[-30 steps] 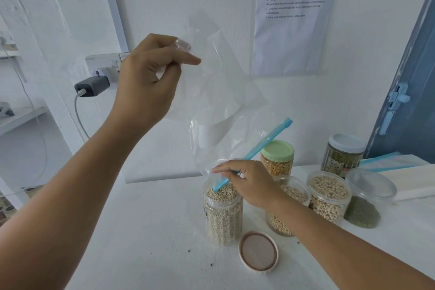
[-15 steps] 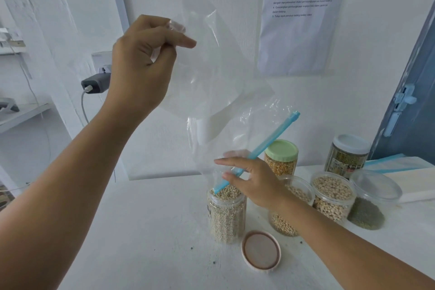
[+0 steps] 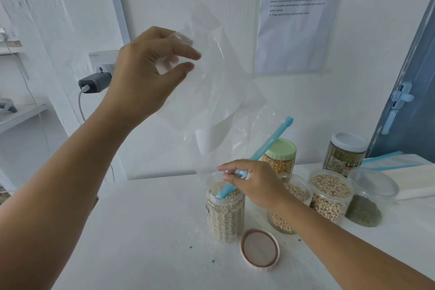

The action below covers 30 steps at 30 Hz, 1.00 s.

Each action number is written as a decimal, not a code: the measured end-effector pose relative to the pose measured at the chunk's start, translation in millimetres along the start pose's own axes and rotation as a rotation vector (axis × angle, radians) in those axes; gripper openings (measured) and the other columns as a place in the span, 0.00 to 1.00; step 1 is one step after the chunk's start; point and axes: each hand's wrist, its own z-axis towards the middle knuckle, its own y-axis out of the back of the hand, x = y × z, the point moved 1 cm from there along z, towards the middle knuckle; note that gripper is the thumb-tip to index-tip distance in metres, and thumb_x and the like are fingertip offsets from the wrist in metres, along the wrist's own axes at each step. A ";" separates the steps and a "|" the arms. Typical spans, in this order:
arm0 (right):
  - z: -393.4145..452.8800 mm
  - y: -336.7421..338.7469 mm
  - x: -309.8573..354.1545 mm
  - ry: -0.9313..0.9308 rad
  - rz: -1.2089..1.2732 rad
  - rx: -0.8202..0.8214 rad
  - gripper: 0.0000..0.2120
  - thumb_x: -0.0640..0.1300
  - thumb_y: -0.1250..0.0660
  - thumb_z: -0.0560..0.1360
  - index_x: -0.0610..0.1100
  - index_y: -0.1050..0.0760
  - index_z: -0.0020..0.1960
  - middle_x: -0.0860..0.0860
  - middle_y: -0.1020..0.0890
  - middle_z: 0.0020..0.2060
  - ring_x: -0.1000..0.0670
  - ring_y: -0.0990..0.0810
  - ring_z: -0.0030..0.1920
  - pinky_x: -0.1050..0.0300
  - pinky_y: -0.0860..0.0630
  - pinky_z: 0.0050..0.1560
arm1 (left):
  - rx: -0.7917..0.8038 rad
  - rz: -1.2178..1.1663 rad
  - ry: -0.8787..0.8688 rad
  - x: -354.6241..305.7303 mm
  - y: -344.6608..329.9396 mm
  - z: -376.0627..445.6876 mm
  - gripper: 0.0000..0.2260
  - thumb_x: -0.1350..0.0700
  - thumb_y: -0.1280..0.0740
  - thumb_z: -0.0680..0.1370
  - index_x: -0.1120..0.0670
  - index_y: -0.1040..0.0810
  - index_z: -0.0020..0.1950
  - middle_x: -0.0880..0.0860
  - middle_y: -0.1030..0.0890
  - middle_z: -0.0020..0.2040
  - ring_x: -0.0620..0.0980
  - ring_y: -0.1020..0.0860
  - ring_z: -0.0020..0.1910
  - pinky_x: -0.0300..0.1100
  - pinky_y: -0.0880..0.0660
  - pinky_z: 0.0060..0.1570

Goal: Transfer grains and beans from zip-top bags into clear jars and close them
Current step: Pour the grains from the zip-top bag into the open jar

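We hold an empty clear plastic zip-top bag (image 3: 219, 92) upside down above a tall clear jar filled with pale small grains (image 3: 224, 209). Our left hand (image 3: 146, 73) is raised high and pinches the bag's bottom corner between thumb and fingers. Our right hand (image 3: 254, 181) grips the bag's blue zip strip (image 3: 266, 150) at the jar's open mouth, where the strip's lower end rests on the grains. The jar stands on the white table (image 3: 146, 242), with its round pink lid (image 3: 260, 249) lying upturned just beside it. To the right stand an open jar of beige beans (image 3: 330, 195), a green-lidded jar of yellow grains (image 3: 280, 156) and a white-lidded jar of green beans (image 3: 344, 153).
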 end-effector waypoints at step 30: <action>5.0 1.8 -3.7 0.006 -0.096 -0.024 0.09 0.41 0.26 0.78 0.52 0.13 0.55 0.57 0.13 0.49 0.58 0.16 0.53 0.61 0.19 0.56 | -0.016 -0.139 0.158 -11.2 -2.9 -13.6 0.21 0.70 0.36 0.78 0.44 0.14 0.49 0.39 0.17 0.55 0.30 0.22 0.58 0.22 0.33 0.57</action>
